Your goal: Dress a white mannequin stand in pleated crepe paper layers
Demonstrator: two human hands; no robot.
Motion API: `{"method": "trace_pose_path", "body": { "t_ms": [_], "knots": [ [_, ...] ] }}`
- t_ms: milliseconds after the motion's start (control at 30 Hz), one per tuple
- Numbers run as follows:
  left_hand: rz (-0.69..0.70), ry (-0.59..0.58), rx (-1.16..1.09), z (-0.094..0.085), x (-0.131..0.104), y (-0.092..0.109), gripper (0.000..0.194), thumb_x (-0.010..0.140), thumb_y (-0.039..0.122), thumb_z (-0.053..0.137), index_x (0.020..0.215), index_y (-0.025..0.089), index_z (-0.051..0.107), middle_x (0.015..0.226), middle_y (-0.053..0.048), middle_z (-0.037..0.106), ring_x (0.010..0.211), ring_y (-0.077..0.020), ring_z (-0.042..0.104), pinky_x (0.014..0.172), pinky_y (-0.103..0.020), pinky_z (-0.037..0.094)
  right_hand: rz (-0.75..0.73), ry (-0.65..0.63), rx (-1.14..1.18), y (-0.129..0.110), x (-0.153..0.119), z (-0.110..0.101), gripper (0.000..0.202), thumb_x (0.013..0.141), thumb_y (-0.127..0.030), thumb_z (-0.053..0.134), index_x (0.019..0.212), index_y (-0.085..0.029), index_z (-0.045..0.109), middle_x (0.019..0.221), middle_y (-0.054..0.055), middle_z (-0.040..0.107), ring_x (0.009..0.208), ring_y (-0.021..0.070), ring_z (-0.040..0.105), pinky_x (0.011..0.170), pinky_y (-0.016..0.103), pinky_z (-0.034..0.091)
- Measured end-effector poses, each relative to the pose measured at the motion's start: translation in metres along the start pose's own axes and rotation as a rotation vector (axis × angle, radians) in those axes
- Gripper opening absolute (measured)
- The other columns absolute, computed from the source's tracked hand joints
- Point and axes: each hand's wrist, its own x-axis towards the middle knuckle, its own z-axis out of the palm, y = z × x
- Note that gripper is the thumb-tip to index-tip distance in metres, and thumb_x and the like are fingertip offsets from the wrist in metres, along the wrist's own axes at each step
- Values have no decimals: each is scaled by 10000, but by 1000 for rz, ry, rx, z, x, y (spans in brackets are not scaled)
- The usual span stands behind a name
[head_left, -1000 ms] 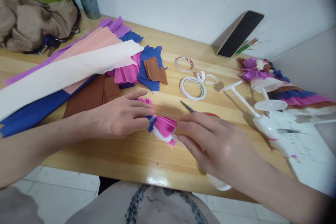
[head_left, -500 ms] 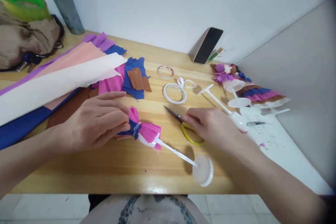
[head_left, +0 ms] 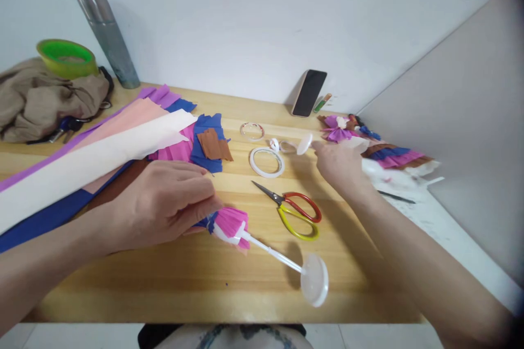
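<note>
My left hand (head_left: 176,199) is closed on the blue-wrapped upper end of a small white plastic figure, whose top it hides. Bright pink crepe paper (head_left: 231,222) wraps the figure's middle. Its thin white stem ends in a round base (head_left: 314,280) close to the table's front edge. On the right, my right hand (head_left: 338,166) grips a second white plastic stand by its stem. That stand's round base (head_left: 304,144) points left past my fingers, and its far end is blurred. Scissors (head_left: 278,199) with red and yellow handles lie between my hands.
Crepe paper strips (head_left: 102,144) cover the left side. Tape rolls (head_left: 267,162) lie mid-table. A phone (head_left: 310,92) leans on the wall. A finished-looking paper-dressed doll (head_left: 393,155) lies at right. A bottle (head_left: 110,38), brown cloth (head_left: 45,103) and green tape roll (head_left: 67,59) stand back left.
My right hand has left the scissors, moved up and right, and taken hold of the white stand, whose base has tilted up. My left hand now covers more of the figure. The camera view has shifted.
</note>
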Motion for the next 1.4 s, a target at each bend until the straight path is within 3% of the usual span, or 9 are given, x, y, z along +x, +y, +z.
{"method": "trace_pose_path", "body": {
  "t_ms": [200,300,433,533,800,1033,1167,1300,1400],
  "knots": [
    [36,-96,-16,14,5,-2,372,980,181,496,614,202,433,541,24,496,516,-124,456,529,-259,377,-129,215,15,-56,49,-70,398,974,-96,325,1179,-78,666,1101,259,640,957,326,674,730,358,429],
    [60,-95,-14,18,6,3,377,994,192,459,617,196,467,538,13,523,522,-131,473,528,-263,375,-249,219,24,-100,90,-86,379,952,-45,367,1141,-52,695,1131,261,649,1048,339,646,796,382,448],
    [120,-73,-62,23,4,15,355,986,153,422,646,185,520,551,8,578,506,-137,479,535,-288,393,-341,136,6,-156,136,-85,346,970,-26,399,1146,-53,695,1169,220,675,1168,305,610,888,387,472],
    [120,-43,-48,28,1,20,358,970,155,458,618,181,523,552,4,582,506,-141,481,508,-304,379,-338,97,-15,-185,160,-77,270,972,-259,588,1197,-119,643,1206,128,662,1097,246,639,896,416,537],
    [101,-84,-58,40,-7,16,318,974,230,483,683,172,598,574,-2,601,540,-152,546,526,-304,412,-324,50,-87,-203,192,-60,308,960,-336,619,1203,-148,622,1206,95,651,1040,220,655,885,437,564],
    [84,-60,-60,33,-7,15,357,978,198,461,641,172,575,555,-1,590,510,-149,504,512,-313,400,-379,133,-44,-193,172,-60,279,985,-318,570,1178,-125,627,1207,106,641,1028,207,647,877,392,540],
    [82,-24,-107,19,-4,10,361,969,129,431,622,189,513,548,9,578,506,-143,481,515,-306,393,-418,198,5,-173,142,-72,346,977,-66,372,1223,-28,611,1241,259,615,1052,277,639,807,340,453],
    [-44,-25,-113,3,1,1,370,989,224,482,621,200,473,545,17,539,514,-124,469,507,-275,368,-524,151,130,-140,70,-93,284,955,-210,447,1006,-127,713,975,166,724,852,250,645,664,312,384],
    [-107,12,-121,-3,2,-5,347,986,223,494,639,205,487,539,26,512,498,-114,455,498,-263,362,-727,-160,249,-114,-3,-101,224,896,-304,580,767,-186,721,728,58,701,612,158,564,551,279,323]
  ]
}}
